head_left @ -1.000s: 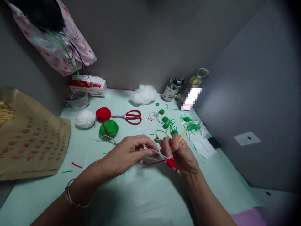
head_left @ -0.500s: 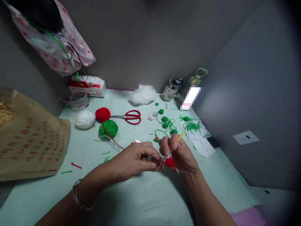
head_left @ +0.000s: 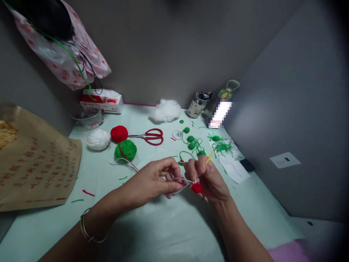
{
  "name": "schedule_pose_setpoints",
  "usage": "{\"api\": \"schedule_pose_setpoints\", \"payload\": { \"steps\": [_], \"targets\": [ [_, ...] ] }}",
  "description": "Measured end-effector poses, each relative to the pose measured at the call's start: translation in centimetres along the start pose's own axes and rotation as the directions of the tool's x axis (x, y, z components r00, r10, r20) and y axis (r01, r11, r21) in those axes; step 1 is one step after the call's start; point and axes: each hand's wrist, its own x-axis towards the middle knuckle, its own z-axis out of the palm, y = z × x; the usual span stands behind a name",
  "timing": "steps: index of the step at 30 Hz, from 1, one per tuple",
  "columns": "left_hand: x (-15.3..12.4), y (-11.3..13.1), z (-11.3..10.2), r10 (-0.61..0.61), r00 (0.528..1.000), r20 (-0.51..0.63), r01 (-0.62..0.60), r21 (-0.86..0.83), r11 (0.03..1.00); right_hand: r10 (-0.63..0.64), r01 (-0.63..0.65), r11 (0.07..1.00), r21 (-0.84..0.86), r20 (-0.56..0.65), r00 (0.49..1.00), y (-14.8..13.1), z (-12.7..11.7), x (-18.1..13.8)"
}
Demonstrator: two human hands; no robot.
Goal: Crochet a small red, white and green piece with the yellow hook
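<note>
My right hand (head_left: 211, 180) is closed around a crochet hook with a yellow handle (head_left: 210, 157). It also pinches a small red crochet piece (head_left: 196, 187) with a white edge, its short red tail hanging down. To the left, my left hand (head_left: 154, 178) has its thumb and fingers closed on white and red yarn (head_left: 183, 190) that runs to the piece. Behind that hand lie a red yarn ball (head_left: 119, 133), a green yarn ball (head_left: 125, 150) and a white yarn ball (head_left: 97, 139). Part of the hook is hidden by my fingers.
Red-handled scissors (head_left: 154, 137) lie beyond my hands, with white stuffing (head_left: 165, 110) behind. Small green crocheted balls (head_left: 191, 145) and green yarn scraps (head_left: 225, 147) lie ahead of my right hand. A paper bag (head_left: 46, 163) stands at left, a pen cup (head_left: 196, 107) at the back.
My left hand has drawn slightly left, its fingers raised and curled, stretching the strands between the hands. My right hand, hook and red piece stay nearly in place.
</note>
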Motion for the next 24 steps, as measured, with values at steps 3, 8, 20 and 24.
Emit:
{"api": "schedule_pose_setpoints", "payload": {
  "steps": [3,8,20,24],
  "targets": [
    [-0.14,-0.11,-0.09,-0.024,0.999,0.022,0.024,-0.025,0.999,-0.002,0.002,1.000,-0.002,-0.002,1.000,-0.02,-0.05,-0.03],
    [-0.40,0.09,-0.36,-0.027,0.998,0.049,0.030,-0.053,0.998,0.006,-0.006,1.000,0.002,0.001,1.000,-0.01,-0.12,-0.08],
    [-0.52,0.84,-0.65,0.096,0.995,-0.009,-0.094,0.158,0.983,0.020,-0.021,0.999,-0.032,-0.040,0.999,-0.14,-0.01,-0.01],
    [-0.54,0.78,-0.88,0.135,0.987,-0.089,-0.111,0.232,0.966,0.001,-0.001,1.000,-0.031,-0.021,1.000,-0.13,-0.10,0.06]
  ]
}}
